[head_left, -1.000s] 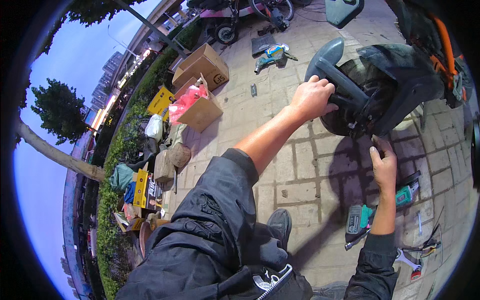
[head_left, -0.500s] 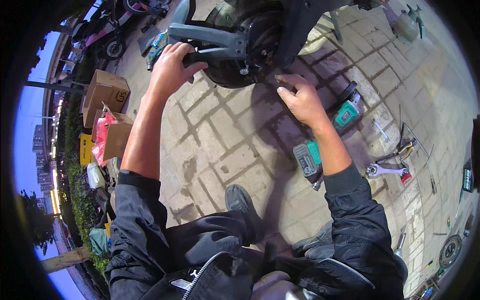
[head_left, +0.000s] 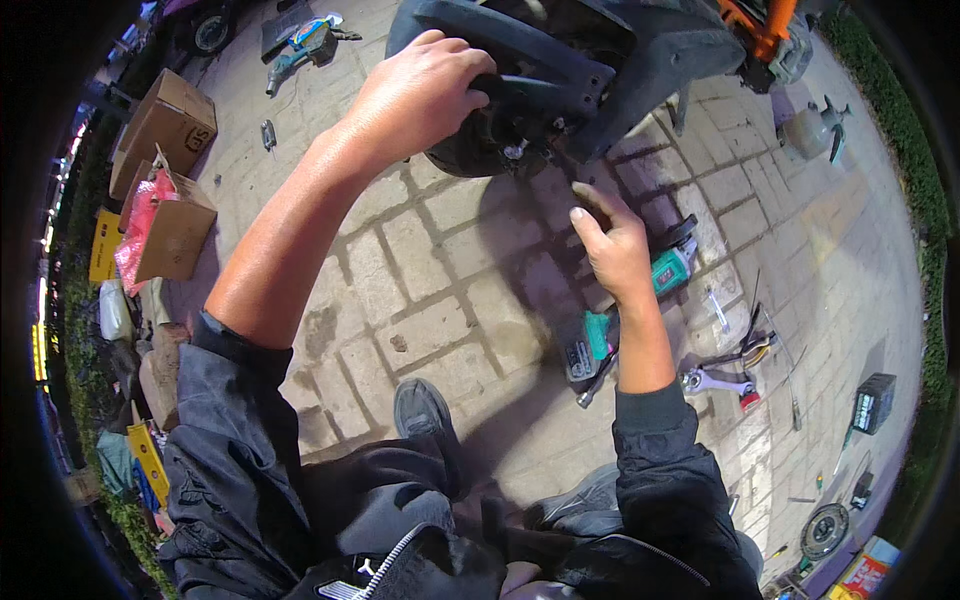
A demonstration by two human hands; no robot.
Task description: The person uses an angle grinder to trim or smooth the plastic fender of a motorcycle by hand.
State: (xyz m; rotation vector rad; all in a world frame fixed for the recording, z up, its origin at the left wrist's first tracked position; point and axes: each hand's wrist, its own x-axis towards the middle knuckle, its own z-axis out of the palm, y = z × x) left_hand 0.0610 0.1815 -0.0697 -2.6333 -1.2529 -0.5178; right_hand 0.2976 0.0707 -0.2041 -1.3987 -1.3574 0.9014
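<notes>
A dark plastic wheel guard point(head_left: 530, 45) curves around the wheel of a motorbike or scooter at the top. My left hand point(head_left: 425, 95) lies over its near-left edge, fingers curled on top and thumb below. Below the guard, a greasy hub area point(head_left: 515, 150) with a bolt end shows. Just right of and below this hub is my right hand point(head_left: 615, 245), thumb and forefinger extended a little apart, nothing visible between them. Its other fingers are partly hidden. On the paving behind the right wrist lies a green cordless power tool point(head_left: 672, 268) with a dark battery point(head_left: 580, 360).
Right of my right forearm lie a small spanner point(head_left: 718, 312) and a purple-grey metal tool point(head_left: 718, 382). Cardboard boxes point(head_left: 170, 225) stand left. Another cordless tool point(head_left: 300, 55) lies upper left, a sprayer bottle point(head_left: 808, 135) stands upper right, and a round disc part point(head_left: 825, 530) lies lower right.
The view has shifted, showing more ground at the upper left. My left hand has slid onto the guard's edge, fingers more curled. My right hand stays near the hub, slightly lower.
</notes>
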